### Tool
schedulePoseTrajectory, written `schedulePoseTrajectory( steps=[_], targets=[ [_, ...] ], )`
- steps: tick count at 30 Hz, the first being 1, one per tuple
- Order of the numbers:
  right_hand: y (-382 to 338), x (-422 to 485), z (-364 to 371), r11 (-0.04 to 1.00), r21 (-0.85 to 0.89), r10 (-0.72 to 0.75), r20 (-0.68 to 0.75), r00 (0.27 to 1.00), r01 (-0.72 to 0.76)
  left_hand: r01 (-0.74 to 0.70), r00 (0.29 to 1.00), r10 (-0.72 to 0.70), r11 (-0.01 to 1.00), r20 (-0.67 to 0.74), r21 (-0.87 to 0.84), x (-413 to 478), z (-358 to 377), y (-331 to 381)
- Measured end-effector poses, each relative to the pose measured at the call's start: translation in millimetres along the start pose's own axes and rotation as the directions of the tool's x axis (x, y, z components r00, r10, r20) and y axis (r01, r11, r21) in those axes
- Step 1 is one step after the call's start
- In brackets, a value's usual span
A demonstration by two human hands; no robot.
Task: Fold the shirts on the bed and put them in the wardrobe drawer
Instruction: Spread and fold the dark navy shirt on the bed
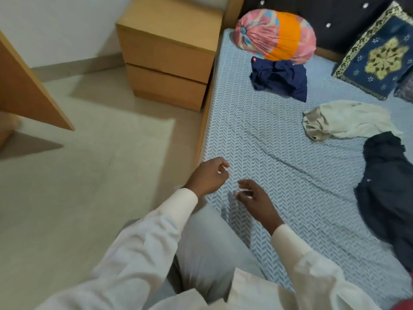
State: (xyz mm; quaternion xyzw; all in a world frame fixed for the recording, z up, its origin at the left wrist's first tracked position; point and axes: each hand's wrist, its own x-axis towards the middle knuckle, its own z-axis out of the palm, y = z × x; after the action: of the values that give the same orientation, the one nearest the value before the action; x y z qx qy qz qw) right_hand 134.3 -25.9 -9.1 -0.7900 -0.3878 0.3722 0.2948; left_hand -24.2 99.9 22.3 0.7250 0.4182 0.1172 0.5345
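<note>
Shirts lay crumpled on the herringbone-sheeted bed (279,153), beside a boxy wooden cabinet (169,59) with both drawers closed: dark shirt (388,186), cream shirt (348,119), navy shirt (279,79). Left hand (207,177) and right hand (254,200), blurred, seemingly hung loosely curled, empty.

The bed (257,135) in front of me carried a bolster (277,36) and a cushion (377,54) at its head edge. A navy shirt (279,79) touched the bolster, with a cream shirt (348,120) and a dark shirt (388,186) farther down.

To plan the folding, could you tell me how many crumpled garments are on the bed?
3: navy garment by the bolster, cream garment right of centre, dark garment at the right edge; others may be unseen.
</note>
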Motion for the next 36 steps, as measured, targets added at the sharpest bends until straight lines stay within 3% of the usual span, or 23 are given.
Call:
schedulePoseTrajectory(
  steps=[4,8,12,15,17,21,25,27,30,32,34,36],
  targets=[
    [30.2,-16.0,-35.4,0.996,0.071,-0.053,-0.104,0.993,0.061,0.01,0.997,-0.026,0.975,0.073,0.22,-8.6,60.5,21.9],
    [86.9,-39.7,-110.9,0.996,0.093,0.014,-0.229,0.973,0.008,-0.108,0.976,0.015,0.901,0.219,0.42,-1.4,147.8,40.3],
    [155.8,-47.9,-192.3,0.985,0.011,0.164,-0.325,0.931,-0.17,-0.286,0.949,0.134,0.745,0.285,0.603,4.8,215.2,50.2],
    [205.2,-58.2,-253.4,0.937,-0.117,0.252,-0.43,0.867,-0.33,-0.349,0.93,0.102,0.547,0.354,0.761,4.9,251.4,53.5],
    [228.2,-61.2,-282.5,0.887,-0.175,0.309,-0.461,0.832,-0.427,-0.336,0.936,0.084,0.495,0.341,0.801,3.6,258.8,53.2],
    [260.7,-55.5,-321.5,0.775,-0.257,0.36,-0.571,0.738,-0.577,-0.319,0.944,0.117,0.561,0.308,0.764,9.0,254.9,46.1],
    [260.9,-45.7,-340.7,0.734,-0.135,0.464,-0.615,0.638,-0.665,-0.228,0.965,0.067,0.687,0.252,0.69,8.3,248.6,45.1],
    [255.6,-39.1,-339.4,0.79,-0.084,0.472,-0.548,0.69,-0.607,-0.214,0.97,0.067,0.684,0.233,0.697,6.7,246.2,47.2],
    [232.8,-28.4,-317.1,0.913,-0.08,0.312,-0.492,0.813,-0.399,-0.224,0.971,0.091,0.681,0.222,0.697,8.8,238.2,46.3],
    [195.0,-26.7,-293.1,0.976,-0.023,0.187,-0.429,0.884,-0.218,-0.21,0.974,0.106,0.746,0.199,0.632,10.1,231.8,43.3],
    [139.5,-32.0,-263.9,0.988,0.146,0.084,-0.276,0.957,-0.044,-0.136,0.984,0.073,0.899,0.165,0.415,9.6,223.4,40.5],
    [88.8,-42.4,-237.0,0.94,0.341,-0.018,-0.032,0.999,0.027,0.005,0.986,-0.009,1.0,0.169,0.026,7.7,216.2,46.4]
  ],
)
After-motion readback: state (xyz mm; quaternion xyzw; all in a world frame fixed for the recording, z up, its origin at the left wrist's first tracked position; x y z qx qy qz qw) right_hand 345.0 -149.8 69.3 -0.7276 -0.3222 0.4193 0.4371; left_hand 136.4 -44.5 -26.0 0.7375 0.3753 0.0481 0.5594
